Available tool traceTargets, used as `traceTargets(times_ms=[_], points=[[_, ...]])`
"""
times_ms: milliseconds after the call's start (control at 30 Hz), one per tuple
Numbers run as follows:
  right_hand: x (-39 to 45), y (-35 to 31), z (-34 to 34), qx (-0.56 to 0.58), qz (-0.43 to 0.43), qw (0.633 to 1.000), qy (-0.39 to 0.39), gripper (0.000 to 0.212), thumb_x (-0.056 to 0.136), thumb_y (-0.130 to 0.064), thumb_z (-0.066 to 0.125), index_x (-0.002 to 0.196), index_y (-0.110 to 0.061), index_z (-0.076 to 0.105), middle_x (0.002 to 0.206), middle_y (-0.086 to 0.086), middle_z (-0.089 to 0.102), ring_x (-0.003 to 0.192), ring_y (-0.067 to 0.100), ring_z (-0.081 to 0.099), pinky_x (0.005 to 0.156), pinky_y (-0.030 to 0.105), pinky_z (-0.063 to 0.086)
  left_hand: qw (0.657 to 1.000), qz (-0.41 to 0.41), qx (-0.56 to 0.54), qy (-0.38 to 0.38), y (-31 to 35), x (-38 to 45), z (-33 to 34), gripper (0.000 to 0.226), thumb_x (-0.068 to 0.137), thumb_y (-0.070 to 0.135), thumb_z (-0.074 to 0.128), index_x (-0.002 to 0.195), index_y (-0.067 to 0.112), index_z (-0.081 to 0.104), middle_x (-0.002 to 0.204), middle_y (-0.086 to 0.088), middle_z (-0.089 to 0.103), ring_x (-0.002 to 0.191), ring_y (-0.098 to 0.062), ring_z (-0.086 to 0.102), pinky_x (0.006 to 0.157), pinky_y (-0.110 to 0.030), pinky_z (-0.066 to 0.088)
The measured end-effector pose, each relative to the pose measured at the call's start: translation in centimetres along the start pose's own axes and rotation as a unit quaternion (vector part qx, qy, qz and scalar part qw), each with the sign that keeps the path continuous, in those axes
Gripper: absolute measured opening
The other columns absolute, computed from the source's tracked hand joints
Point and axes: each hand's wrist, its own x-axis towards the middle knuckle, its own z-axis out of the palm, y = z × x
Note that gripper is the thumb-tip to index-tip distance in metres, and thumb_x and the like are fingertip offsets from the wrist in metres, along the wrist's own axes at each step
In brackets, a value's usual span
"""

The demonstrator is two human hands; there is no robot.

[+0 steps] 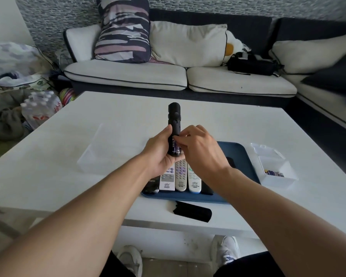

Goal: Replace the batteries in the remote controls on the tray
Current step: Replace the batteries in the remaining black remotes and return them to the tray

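Note:
My left hand (160,154) holds a black remote (174,118) upright above the blue tray (242,154), back side toward me, compartment open. Two dark batteries (176,147) sit in the compartment. My right hand (200,150) has its fingertips pinched on the batteries at the remote's lower end. The remote's black battery cover (192,210) lies on the white table in front of the tray. On the tray lie three white remotes (181,179) side by side, flanked by a black remote at the left (151,184) and another dark one partly hidden under my right wrist.
A clear open box (278,172) with several batteries stands right of the tray, its lid behind it. Another clear plastic box (94,150) stands to the left. A white and dark sofa with cushions runs behind the table. Bottled water and bags are on the floor at left.

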Motion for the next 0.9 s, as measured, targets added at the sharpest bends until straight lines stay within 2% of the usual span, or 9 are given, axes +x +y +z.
traceTargets(times_ms=[133,233,300,367,433,500,633,767,900], points=[[0.3,-0.2,-0.2,0.005,0.012,1.000,-0.009,0.026,0.081,0.004,0.068,0.096,-0.013,0.079,0.095,0.004,0.067,0.088,0.026,0.055,0.070,0.040,0.054,1.000,-0.010,0.014,0.000,-0.2,-0.2,-0.1,0.031,0.107,0.028,0.045,0.112,0.005,0.065,0.089,-0.013,0.074,0.079,-0.023,0.072,0.064,-0.044,0.061],[0.5,-0.2,-0.6,0.044,0.042,0.997,-0.039,0.022,0.091,-0.003,0.062,0.097,-0.015,0.079,0.098,0.003,0.067,0.093,0.023,0.057,0.079,0.036,0.051,0.998,-0.007,0.063,-0.009,-0.5,-0.2,-0.3,0.029,0.108,0.028,0.043,0.106,0.009,0.066,0.084,-0.010,0.076,0.086,-0.024,0.072,0.084,-0.057,0.056],[0.7,0.0,-0.7,0.074,0.067,0.993,-0.058,0.022,0.094,-0.006,0.058,0.093,-0.015,0.078,0.094,0.003,0.066,0.086,0.021,0.062,0.077,0.036,0.052,0.995,-0.001,0.101,-0.019,-0.5,-0.2,-0.5,0.030,0.108,0.030,0.043,0.113,0.013,0.066,0.099,-0.011,0.074,0.095,-0.026,0.070,0.098,-0.064,0.048],[0.9,0.3,-0.5,0.091,0.083,0.990,-0.076,0.024,0.095,-0.008,0.056,0.088,-0.015,0.077,0.087,0.003,0.067,0.076,0.020,0.065,0.072,0.037,0.053,0.990,0.002,0.137,-0.035,-0.7,-0.1,-0.8,0.029,0.108,0.032,0.043,0.119,0.018,0.066,0.110,-0.009,0.071,0.100,-0.026,0.069,0.104,-0.066,0.042],[1.0,0.6,-0.5,0.090,0.093,0.986,-0.103,0.025,0.097,-0.011,0.055,0.089,-0.016,0.077,0.084,0.002,0.067,0.074,0.018,0.063,0.069,0.033,0.052,0.987,0.003,0.157,-0.044,-0.8,-0.3,-0.9,0.025,0.107,0.032,0.044,0.110,0.023,0.067,0.105,-0.004,0.071,0.096,-0.023,0.068,0.106,-0.065,0.040],[1.1,0.8,-0.7,0.099,0.105,0.981,-0.127,0.026,0.098,-0.011,0.053,0.089,-0.015,0.077,0.081,0.000,0.067,0.070,0.014,0.060,0.061,0.021,0.046,0.985,0.001,0.165,-0.056,-0.8,-0.4,-1.0,0.023,0.107,0.032,0.045,0.106,0.024,0.066,0.109,-0.004,0.071,0.102,-0.025,0.067,0.106,-0.066,0.040],[1.3,1.1,-0.9,0.144,0.162,0.965,-0.147,0.025,0.098,-0.012,0.052,0.092,-0.017,0.076,0.082,-0.002,0.069,0.063,0.008,0.056,0.050,0.017,0.040,0.985,-0.007,0.159,-0.064,-0.8,-0.2,-1.2,0.025,0.107,0.031,0.044,0.106,0.022,0.068,0.113,-0.005,0.070,0.106,-0.026,0.065,0.106,-0.066,0.040],[1.5,1.1,-0.8,0.184,0.210,0.948,-0.150,0.019,0.096,-0.017,0.055,0.093,-0.021,0.073,0.088,-0.003,0.071,0.079,0.013,0.065,0.063,0.023,0.049,0.989,-0.016,0.136,-0.047,-1.0,-0.1,-1.0,0.026,0.107,0.031,0.044,0.112,0.018,0.067,0.114,-0.007,0.072,0.103,-0.026,0.070,0.104,-0.065,0.043],[1.1,0.9,-0.3,0.265,0.288,0.916,-0.088,0.005,0.089,-0.026,0.071,0.086,-0.023,0.074,0.080,-0.007,0.072,0.076,0.009,0.067,0.058,0.018,0.043,0.995,-0.007,0.098,-0.028,-1.3,0.7,-0.7,0.030,0.108,0.032,0.040,0.115,0.017,0.066,0.118,-0.010,0.071,0.111,-0.026,0.068,0.105,-0.064,0.043]])
